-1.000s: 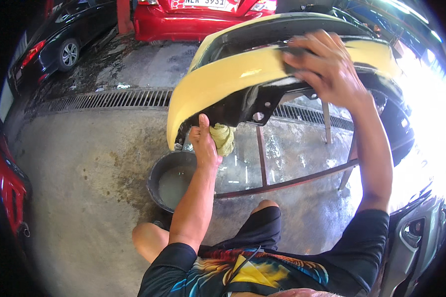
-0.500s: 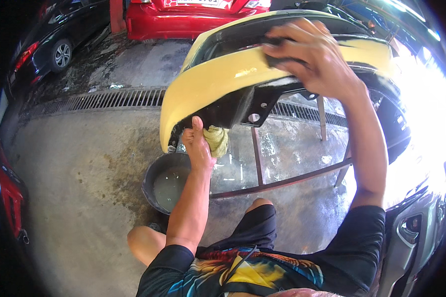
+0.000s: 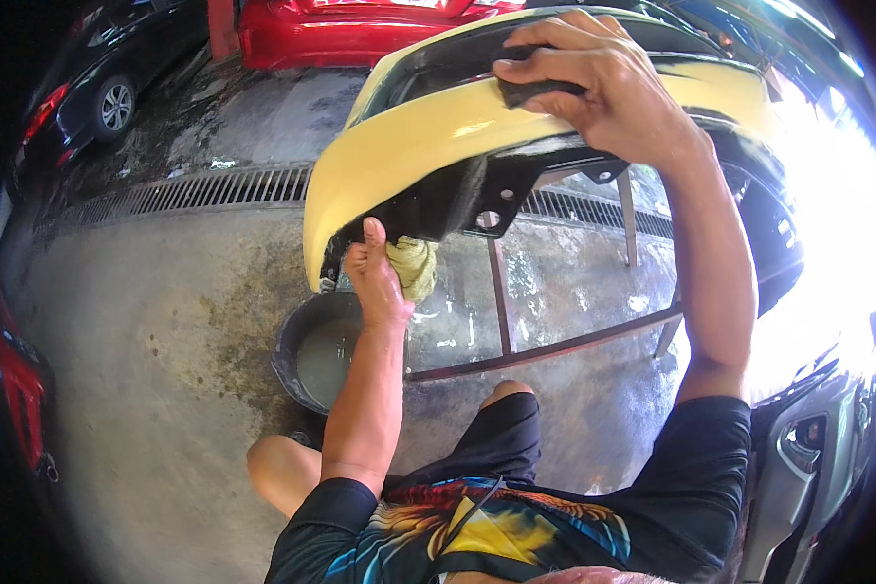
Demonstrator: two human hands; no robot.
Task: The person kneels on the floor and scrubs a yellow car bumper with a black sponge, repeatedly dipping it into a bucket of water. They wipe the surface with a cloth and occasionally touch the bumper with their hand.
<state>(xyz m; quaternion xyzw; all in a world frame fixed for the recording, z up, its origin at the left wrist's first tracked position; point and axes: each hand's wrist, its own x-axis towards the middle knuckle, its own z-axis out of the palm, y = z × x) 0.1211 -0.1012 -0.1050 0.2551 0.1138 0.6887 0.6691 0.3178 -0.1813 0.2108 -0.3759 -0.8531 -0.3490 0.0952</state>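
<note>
A car bumper (image 3: 399,151), yellow on its outer face and black along its lower edge and openings, stretches across the upper middle. My right hand (image 3: 613,92) is closed around a dark sanding pad (image 3: 537,91), which lies against the yellow face near the upper opening. At the bumper's lower left edge, my left hand (image 3: 378,277) grips a wrung-up yellow-green cloth (image 3: 417,269). Its thumb points up against the black edge; the cloth hides part of the fingers.
Below the bumper's left end stands a dark bucket (image 3: 282,360) of cloudy water. A metal stand (image 3: 501,292) is under the bumper. A drain grate (image 3: 234,187) crosses the wet concrete floor. A red car (image 3: 311,39), a dark car (image 3: 97,88) and a grey car part (image 3: 788,487) surround the spot.
My right hand and the pad have shifted slightly left along the bumper. The whole view has shifted a little; my left hand still grips the cloth at the edge.
</note>
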